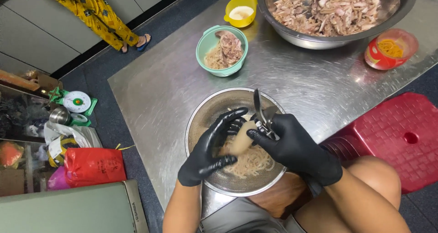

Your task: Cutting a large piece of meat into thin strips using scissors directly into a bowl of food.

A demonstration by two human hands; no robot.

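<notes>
**Gloved hands cutting a pale piece over a colander**

Fingers [214, 160] of the left hand [207, 151], in a black glove, were closed around a pale, soft piece [240, 141], held over a perforated metal colander [205, 119]. The right hand [296, 148], also gloved, was clenched on the handles of scissors [261, 112], blades raised and apparently parted just above the piece. The colander stood at the near edge of the steel worktop [159, 87] and held pale strands [251, 162].

Risk, as judged: the piece looked wet and could slip from the grasp, bringing the blades onto the left glove. The colander sat close to the edge; a push could tip it.

Further back stood a green bowl [206, 43], a yellow bowl [230, 14], a large steel basin [319, 41] of offcuts and a red tub [378, 59].
</notes>
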